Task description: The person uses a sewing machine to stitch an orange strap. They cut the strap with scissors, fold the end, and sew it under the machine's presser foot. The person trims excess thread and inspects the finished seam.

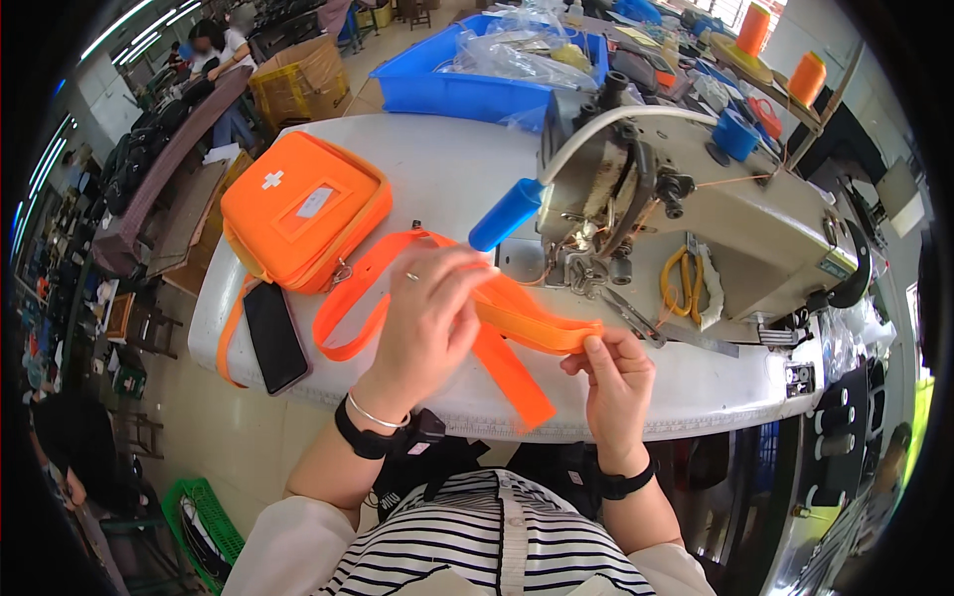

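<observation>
An orange webbing strap (pixel 343 316) loops over the pale sewing table in front of me, one loose end hanging toward the front edge. My right hand (pixel 613 372) pinches a folded end of it between thumb and fingers. Above the strap's middle is my left hand (pixel 427 303), fingers bent and slightly blurred; whether they grip the strap cannot be made out. Left of the strap lies an orange zipped case (pixel 303 211) with a white cross. The sewing machine (pixel 696 189) stands just beyond my hands, orange thread running to it.
A dark phone (pixel 275 338) lies below the case. Yellow-handled pliers (pixel 683 281) and metal scissors (pixel 636 316) rest beside the machine. A blue bin (pixel 437 94) of plastic bags stands at the back. Orange thread cones (pixel 753 30) are at the upper right. Another person (pixel 224 50) sits far left.
</observation>
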Tool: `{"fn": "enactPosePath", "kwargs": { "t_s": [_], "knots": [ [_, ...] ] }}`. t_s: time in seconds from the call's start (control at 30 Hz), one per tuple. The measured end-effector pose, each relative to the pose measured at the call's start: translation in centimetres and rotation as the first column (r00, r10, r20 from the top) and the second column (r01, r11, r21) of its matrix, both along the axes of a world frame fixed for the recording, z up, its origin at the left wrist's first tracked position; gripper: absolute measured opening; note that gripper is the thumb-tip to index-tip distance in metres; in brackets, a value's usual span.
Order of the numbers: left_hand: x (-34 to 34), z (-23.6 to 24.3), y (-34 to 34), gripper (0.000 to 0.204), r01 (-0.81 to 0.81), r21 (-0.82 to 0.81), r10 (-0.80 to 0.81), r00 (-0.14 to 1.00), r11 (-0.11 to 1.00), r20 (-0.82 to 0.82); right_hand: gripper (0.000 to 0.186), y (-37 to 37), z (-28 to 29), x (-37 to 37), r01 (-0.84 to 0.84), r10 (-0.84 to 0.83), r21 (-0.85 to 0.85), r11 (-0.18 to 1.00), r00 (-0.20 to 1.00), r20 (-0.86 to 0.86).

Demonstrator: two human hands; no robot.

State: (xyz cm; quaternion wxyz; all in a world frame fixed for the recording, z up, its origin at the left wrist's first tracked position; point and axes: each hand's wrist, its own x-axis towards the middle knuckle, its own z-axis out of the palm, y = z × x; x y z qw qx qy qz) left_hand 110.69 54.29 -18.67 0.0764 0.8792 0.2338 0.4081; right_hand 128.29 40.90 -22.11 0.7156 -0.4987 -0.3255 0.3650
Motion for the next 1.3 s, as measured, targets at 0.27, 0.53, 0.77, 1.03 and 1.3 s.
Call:
{"fn": "enactPosePath", "kwargs": {
  "t_s": [0.27, 0.53, 0.77, 1.03, 1.3],
  "knots": [
    [2.8, 0.2, -1.0, 0.061, 0.360, -0.288, -0.389, 0.920, 0.888, -0.049, 0.013, 0.2, 0.3, -0.8, -0.026, 0.026, 0.011, 1.000, 0.999, -0.019],
    [-0.3, 0.0, -0.2, 0.060, 0.095, -0.483, -0.239, 0.939, 0.871, -0.248, 0.013, 0.1, 1.5, 1.8, 0.069, -0.066, 0.070, 0.995, 0.997, -0.042],
    [-2.7, -0.7, 1.5, 0.044, 0.294, -0.766, -0.437, 0.899, 0.571, 0.019, 0.012, 0.6, 2.7, 4.0, 0.033, -0.005, 0.134, 0.990, 0.979, -0.202],
    [-3.1, -0.5, 1.4, 0.050, 0.506, -0.839, -0.508, 0.786, 0.199, 0.353, 0.011, 0.3, 1.2, 4.9, 0.025, -0.007, 0.065, 0.998, 0.967, -0.256],
    [-2.2, 0.5, 0.3, 0.054, 0.308, -0.677, -0.526, 0.840, 0.668, -0.137, 0.012, 0.1, 0.1, 5.2, 0.026, -0.017, 0.030, 0.999, 0.965, -0.260]
  ]
}}
